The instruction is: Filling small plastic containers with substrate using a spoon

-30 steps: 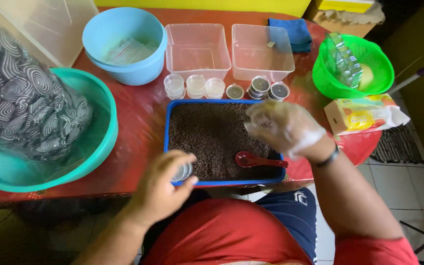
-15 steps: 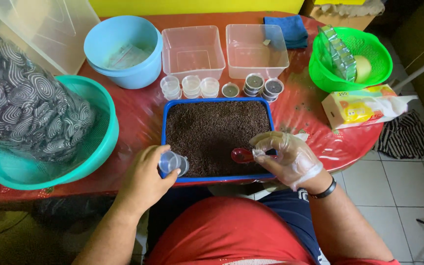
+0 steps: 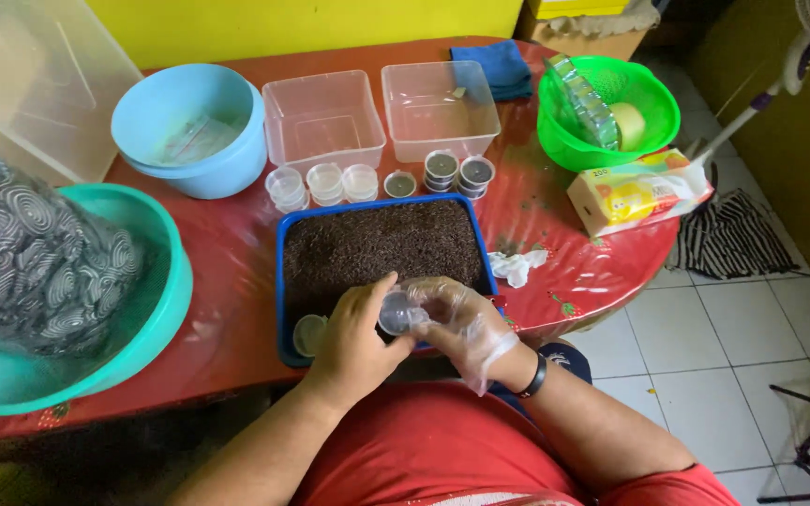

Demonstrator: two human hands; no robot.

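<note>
Head view: your left hand point(image 3: 353, 333) and gloved right hand point(image 3: 461, 319) both close around a small clear cup point(image 3: 394, 314) (its lid point(image 3: 309, 334) lies beside) over the blue tray point(image 3: 283, 281)'s near edge.

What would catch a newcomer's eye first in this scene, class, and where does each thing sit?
First, the blue tray of dark granular material at the near middle of the red table, where the bare left hand and the clear-gloved right hand meet around a small clear cup. Next, the teal basin holding a patterned bag on the left, and the bright green basket at the far right.
</note>
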